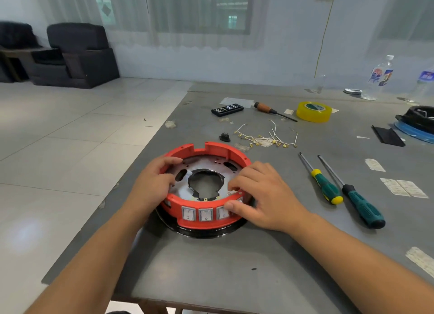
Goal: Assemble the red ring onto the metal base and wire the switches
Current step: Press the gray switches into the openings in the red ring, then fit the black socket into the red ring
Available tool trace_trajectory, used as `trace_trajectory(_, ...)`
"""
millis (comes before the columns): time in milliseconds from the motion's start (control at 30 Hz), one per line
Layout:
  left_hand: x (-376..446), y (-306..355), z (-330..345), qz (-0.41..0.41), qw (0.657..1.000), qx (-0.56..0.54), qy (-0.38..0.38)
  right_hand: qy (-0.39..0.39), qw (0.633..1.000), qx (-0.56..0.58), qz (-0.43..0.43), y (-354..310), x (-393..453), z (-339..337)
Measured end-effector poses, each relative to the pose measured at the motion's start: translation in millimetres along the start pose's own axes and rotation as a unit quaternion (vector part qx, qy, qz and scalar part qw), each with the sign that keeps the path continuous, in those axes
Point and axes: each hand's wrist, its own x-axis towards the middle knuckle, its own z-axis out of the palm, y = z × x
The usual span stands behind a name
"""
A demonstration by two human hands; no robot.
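While both hands bear on the assembly, the left hand [153, 179] curls its fingers over the left rim of the red ring [212, 149] and holds it; the right hand [259, 194] lies on the right rim with loosely bent fingers, thumb pressing the outer wall beside the white rocker switches [197, 214], and whether it truly grasps or only presses I cannot tell; the ring sits on the metal base [211, 162] near the front left of the grey desk [234, 266], over a dark disc that shows under its near edge. My judgement: the ring is stiff moulded plastic, light, likely to crack at its thin notched far wall, so it is best taken at opposite sides of the rim, clear of the switches; the base plate looks thin, with sharp edges round its torn central hole. The ring lies flat, its axis upright, switches facing the person, the notch pointing away. Beyond it lie a loose black switch [225, 137] and short white jumper wires [265, 137]; to the right, two green-handled screwdrivers [345, 191]; further back, a wooden-handled screwdriver [273, 111], yellow tape [313, 111] and a bit case [227, 109].
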Motion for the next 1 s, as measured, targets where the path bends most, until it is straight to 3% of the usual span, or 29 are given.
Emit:
trace_trajectory(133,14.5,3.6,-9.1,0.006,0.996,-0.009,-0.085,0.042,0.983,0.166,0.074,13.6,10.2,-3.9)
trace_trajectory(300,60.2,10.6,-14.1,-0.038,0.991,-0.100,-0.085,0.074,0.899,0.298,0.312,51.2,41.7,3.8)
trace_trajectory(433,78.5,-2.1,-0.7,-0.040,0.965,-0.240,-0.099,0.081,0.860,0.331,0.380,85.4,68.6,26.8)
trace_trajectory(533,80.8,-15.5,1.1,-0.017,0.955,-0.284,-0.077,0.030,0.874,0.284,0.394,110.2,85.3,51.5)
trace_trajectory(800,81.6,-23.8,0.8,0.029,0.972,-0.210,-0.105,-0.127,0.940,0.107,0.299,157.6,132.8,101.5)
trace_trajectory(1000,80.1,-24.2,2.4,0.046,0.961,-0.230,-0.146,-0.098,0.956,0.047,0.274,160.1,134.0,127.6)
